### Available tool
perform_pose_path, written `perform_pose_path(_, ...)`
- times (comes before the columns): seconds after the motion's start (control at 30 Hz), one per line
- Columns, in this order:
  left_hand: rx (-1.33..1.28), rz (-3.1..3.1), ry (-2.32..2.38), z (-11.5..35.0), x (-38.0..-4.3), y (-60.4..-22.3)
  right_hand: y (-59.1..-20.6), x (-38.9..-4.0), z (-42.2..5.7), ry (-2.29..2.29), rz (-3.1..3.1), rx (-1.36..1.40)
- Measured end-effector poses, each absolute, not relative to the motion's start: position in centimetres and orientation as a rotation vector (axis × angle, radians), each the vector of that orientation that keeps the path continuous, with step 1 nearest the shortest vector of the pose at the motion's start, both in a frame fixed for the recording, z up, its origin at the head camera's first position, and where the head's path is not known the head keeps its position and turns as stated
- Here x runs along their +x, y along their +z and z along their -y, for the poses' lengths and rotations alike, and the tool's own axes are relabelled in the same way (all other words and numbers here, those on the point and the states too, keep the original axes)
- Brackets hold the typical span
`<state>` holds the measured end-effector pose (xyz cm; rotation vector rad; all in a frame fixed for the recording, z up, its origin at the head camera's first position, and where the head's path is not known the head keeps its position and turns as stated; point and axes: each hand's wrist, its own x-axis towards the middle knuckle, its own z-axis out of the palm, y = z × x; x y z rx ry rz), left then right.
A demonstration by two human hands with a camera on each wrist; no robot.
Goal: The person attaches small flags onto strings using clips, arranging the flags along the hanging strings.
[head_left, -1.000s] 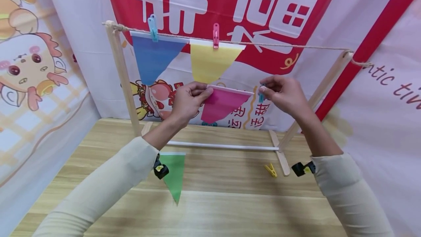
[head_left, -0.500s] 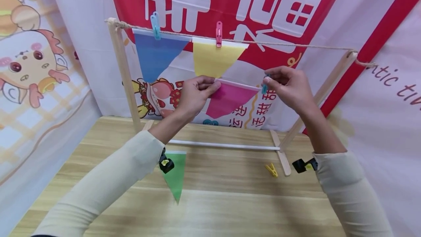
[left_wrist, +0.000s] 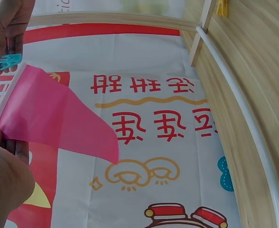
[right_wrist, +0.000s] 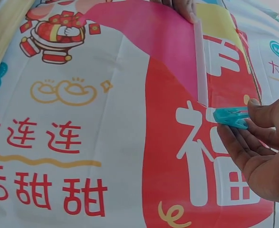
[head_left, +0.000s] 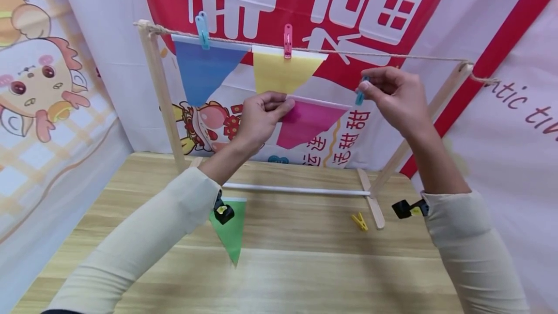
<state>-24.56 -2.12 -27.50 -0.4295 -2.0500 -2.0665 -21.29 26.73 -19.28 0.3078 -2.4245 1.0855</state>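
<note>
My left hand (head_left: 263, 117) pinches a pink pennant (head_left: 311, 122) by the left end of its white top edge, just below the hanging yellow pennant (head_left: 285, 69). Between the thumb and fingers of my right hand (head_left: 396, 98) is a teal clothespin (right_wrist: 230, 116), near the pennant's free corner and below the twine (head_left: 392, 55). A light blue clothespin (head_left: 202, 30) fixes the blue pennant (head_left: 209, 69) to the twine, and a pink clothespin (head_left: 287, 41) fixes the yellow one. In the left wrist view the pink pennant (left_wrist: 59, 111) spreads out from the fingers.
The twine runs between two wooden posts (head_left: 161, 96), joined low down by a white rod (head_left: 296, 189). On the wooden table (head_left: 314, 275) lie a green pennant (head_left: 231, 231) and a yellow clothespin (head_left: 360, 222). A printed cloth (head_left: 244, 79) hangs behind the frame.
Both hands have risen toward the twine, the left with the pink pennant and the right with the teal clothespin. My right hand has also shifted right, away from the pennant's corner.
</note>
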Motion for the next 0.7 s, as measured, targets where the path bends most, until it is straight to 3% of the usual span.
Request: perform_pose_path(0.7, -0.412, 2.015, -2.155, 0.8, -24.9, -25.3, -16.5, -20.7, -25.8, 1.078, 2.256, 0.392)
